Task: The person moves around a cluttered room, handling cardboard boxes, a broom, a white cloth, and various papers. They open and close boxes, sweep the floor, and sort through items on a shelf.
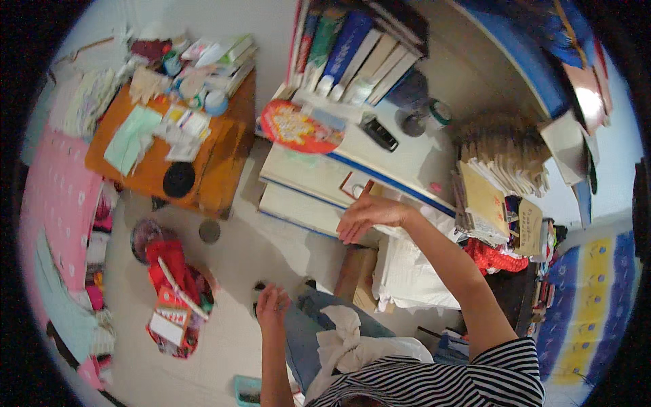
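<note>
My right hand [374,216] hangs in front of the white drawer fronts [300,175] of a desk, fingers pointing down and to the left. I see nothing in its grasp; whether it touches the drawers, I cannot tell. Just above that hand is a small brown-framed square [354,185]. Lower down, my left hand [273,305] is held over my legs with loosely bent fingers and nothing visible in it. On the white desktop [417,157] lie a red oval hand fan [302,127] with a printed pattern and a black handheld object [379,133].
Upright books [348,48] line the desk's back. Stacked papers [501,178] stand at the right. An orange-brown wooden table [218,152] holds clutter. Red bags [170,269] lie on the floor at left, beside a bed with pink bedding [61,198]. A cardboard box [356,280] stands below the desk.
</note>
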Demonstrator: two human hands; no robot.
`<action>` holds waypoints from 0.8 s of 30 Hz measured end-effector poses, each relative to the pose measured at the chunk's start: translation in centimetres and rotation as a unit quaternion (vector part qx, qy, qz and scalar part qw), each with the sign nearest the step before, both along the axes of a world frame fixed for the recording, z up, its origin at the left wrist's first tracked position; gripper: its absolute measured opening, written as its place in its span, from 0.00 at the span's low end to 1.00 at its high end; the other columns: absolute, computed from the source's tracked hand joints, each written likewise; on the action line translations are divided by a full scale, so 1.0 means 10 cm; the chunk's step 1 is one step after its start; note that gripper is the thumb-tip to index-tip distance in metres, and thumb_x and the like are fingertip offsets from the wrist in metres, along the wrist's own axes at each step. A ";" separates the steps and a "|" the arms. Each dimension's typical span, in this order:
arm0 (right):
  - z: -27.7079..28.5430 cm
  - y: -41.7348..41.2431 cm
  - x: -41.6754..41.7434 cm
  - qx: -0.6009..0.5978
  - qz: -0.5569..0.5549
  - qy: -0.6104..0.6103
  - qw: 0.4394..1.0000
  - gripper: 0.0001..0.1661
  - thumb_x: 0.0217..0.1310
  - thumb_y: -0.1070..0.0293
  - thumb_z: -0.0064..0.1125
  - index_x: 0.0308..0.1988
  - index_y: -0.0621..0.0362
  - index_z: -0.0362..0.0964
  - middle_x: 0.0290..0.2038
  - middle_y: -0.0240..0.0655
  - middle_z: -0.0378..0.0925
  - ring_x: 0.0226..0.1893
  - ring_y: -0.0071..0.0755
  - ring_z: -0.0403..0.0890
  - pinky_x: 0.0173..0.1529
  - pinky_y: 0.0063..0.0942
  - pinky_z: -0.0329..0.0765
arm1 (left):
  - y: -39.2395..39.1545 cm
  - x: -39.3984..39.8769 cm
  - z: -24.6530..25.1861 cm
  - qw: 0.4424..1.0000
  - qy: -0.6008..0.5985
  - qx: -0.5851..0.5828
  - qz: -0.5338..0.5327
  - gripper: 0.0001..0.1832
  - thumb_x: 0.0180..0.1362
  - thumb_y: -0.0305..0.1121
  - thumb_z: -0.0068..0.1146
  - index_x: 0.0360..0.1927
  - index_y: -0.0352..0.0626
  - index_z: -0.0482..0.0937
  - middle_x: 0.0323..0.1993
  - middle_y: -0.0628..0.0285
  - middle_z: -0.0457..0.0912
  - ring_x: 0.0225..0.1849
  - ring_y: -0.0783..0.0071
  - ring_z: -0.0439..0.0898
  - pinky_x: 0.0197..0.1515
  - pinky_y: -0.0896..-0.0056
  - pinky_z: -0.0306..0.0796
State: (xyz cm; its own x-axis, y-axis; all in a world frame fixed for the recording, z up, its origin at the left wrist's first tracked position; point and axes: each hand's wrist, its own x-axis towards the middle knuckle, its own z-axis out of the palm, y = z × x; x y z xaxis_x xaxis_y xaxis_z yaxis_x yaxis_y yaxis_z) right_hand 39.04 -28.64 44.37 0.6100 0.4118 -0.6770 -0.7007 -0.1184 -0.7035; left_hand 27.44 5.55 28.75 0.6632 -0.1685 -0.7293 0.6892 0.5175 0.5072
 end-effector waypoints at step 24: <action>-3.68 0.00 2.40 -0.641 -0.032 -0.387 0.662 0.31 0.53 0.63 0.63 0.57 0.54 0.67 0.61 0.58 0.60 0.64 0.58 0.59 0.66 0.51 0.59 | 0.99 -0.32 -1.93 0.979 0.202 0.022 -0.009 0.16 0.62 0.34 0.54 0.52 0.42 0.72 0.44 0.58 0.78 0.44 0.68 0.78 0.47 0.68 0.74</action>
State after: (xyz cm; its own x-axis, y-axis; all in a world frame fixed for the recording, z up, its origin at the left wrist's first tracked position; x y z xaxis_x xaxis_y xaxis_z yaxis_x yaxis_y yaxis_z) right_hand 63.04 -28.65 7.57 0.9671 -0.2412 0.0808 -0.2206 -0.9535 -0.2056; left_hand 24.28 15.49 9.42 0.3169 -0.1404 -0.9380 0.8464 0.4880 0.2129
